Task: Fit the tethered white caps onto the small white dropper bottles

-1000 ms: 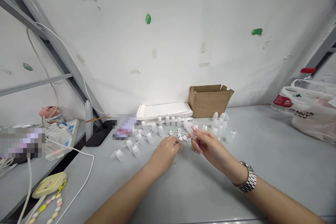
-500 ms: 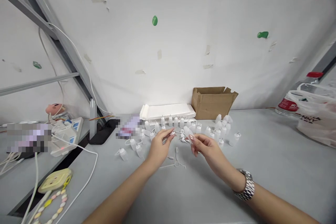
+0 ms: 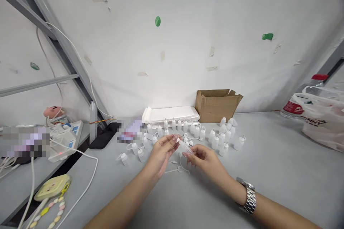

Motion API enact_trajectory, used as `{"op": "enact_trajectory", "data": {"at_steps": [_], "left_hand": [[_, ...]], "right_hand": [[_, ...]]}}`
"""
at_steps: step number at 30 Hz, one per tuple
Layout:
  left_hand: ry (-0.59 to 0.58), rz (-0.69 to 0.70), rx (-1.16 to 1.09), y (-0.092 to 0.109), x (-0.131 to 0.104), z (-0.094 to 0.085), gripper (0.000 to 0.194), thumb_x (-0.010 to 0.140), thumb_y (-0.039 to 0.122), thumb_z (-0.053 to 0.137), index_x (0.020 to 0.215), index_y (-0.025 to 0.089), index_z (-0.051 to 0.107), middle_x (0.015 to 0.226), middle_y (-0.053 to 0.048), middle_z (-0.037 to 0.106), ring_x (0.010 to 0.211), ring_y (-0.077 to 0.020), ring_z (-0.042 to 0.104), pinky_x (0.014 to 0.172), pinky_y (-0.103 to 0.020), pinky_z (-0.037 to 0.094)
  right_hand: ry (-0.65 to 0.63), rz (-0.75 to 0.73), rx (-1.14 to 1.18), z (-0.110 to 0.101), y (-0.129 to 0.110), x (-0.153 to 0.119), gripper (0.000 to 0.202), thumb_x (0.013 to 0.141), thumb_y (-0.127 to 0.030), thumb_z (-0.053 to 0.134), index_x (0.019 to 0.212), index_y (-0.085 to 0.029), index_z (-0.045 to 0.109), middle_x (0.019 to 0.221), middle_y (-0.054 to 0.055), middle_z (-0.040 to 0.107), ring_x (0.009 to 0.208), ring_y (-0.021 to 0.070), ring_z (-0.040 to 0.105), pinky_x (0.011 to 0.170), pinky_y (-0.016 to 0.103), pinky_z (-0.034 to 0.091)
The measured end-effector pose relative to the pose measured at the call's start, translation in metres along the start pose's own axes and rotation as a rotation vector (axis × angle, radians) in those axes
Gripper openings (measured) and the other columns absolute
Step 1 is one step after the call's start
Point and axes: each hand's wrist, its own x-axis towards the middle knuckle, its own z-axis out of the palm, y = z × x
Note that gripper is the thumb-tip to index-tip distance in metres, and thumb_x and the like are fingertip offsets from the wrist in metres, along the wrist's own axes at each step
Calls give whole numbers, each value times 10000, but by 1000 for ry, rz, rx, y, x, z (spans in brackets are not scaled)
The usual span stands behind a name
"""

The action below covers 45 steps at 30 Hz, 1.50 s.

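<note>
Grey tabletop (image 3: 268, 164), white wall (image 3: 182, 43) behind. Left hand (image 3: 161, 151) pinches a white cap (image 3: 178, 140); right hand (image 3: 205, 159) pinches the bottle (image 3: 185, 147) by its body. Bottle sits between both, axis tilted, top end up-left at the cap; can't tell if seated. Loose ringed strap (image 3: 172, 171) just nearer; standing bottles (image 3: 215, 142) beyond.

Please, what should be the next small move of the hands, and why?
Probably turn the white cap gently with the left hand, the right hand steadying the small bottle: the cap is held at the bottle's mouth, and whether it is tight cannot be seen.
</note>
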Motion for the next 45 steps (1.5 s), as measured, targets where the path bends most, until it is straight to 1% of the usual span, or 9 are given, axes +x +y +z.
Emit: {"op": "enact_trajectory", "data": {"at_steps": [8, 15, 18, 21, 25, 31, 35, 39, 45], "left_hand": [[18, 94, 178, 2, -2, 2, 251, 604, 307, 765, 792, 158, 693, 915, -75, 711, 959, -218, 603, 916, -363, 407], [-38, 126, 237, -1, -2, 0, 177, 648, 280, 737, 779, 168, 697, 912, -66, 718, 946, -219, 613, 908, -360, 411], [-57, 169, 281, 0, -2, 1, 174, 670, 292, 718, 795, 172, 701, 918, -63, 719, 958, -219, 609, 906, -352, 411], [-78, 213, 320, 1, -3, 2, 169, 672, 301, 711, 792, 183, 699, 916, -58, 721, 947, -225, 614, 887, -353, 426], [-63, 298, 434, 2, -5, 6, 128, 672, 286, 704, 766, 199, 701, 901, -44, 722, 955, -229, 613, 892, -353, 433], [-76, 239, 411, 0, -8, 9, 144, 671, 287, 700, 774, 186, 703, 867, -53, 728, 887, -229, 641, 836, -345, 473], [-8, 222, 341, -3, -5, 7, 172, 663, 299, 707, 780, 174, 695, 883, -59, 727, 892, -229, 640, 841, -350, 463], [25, 207, 318, -2, -3, 5, 180, 657, 305, 713, 778, 173, 690, 900, -61, 725, 924, -229, 627, 866, -354, 442], [-37, 221, 286, 1, -4, 5, 182, 671, 309, 703, 793, 175, 685, 910, -61, 719, 952, -228, 613, 888, -358, 420]], "right_hand": [[61, -54, -37, 0, -6, -4, 232, 731, -411, 641, 686, -195, 568, 626, 2, 601, 582, 152, 512, 568, 281, 377], [109, -87, -88, 0, -8, -7, 232, 722, -404, 650, 675, -192, 570, 597, -4, 561, 582, 151, 486, 591, 289, 363], [17, -22, 80, -3, -12, -5, 303, 703, -469, 656, 649, -183, 572, 572, -9, 538, 550, 135, 464, 567, 282, 352], [-161, 112, 446, -7, -17, -3, 352, 714, -507, 636, 653, -164, 579, 528, -30, 472, 508, 103, 414, 546, 265, 342], [-206, 233, 738, -10, -16, -1, 304, 721, -440, 664, 645, -166, 556, 483, -49, 438, 466, 76, 336, 522, 245, 331], [-325, 343, 723, -7, -11, -3, 432, 795, -548, 526, 633, -153, 592, 367, -69, 387, 370, 55, 278, 454, 231, 291], [-208, 267, 592, -5, -11, -3, 435, 727, -580, 592, 771, -147, 596, 497, -26, 542, 444, 83, 448, 506, 241, 360], [-136, 194, 509, -4, -10, -1, 417, 607, -493, 742, 781, -169, 546, 564, -39, 579, 505, 101, 525, 554, 247, 408], [-352, 244, 616, -3, -10, -3, 496, 767, -626, 491, 665, -147, 571, 447, -31, 520, 370, 73, 443, 460, 240, 381]]}}
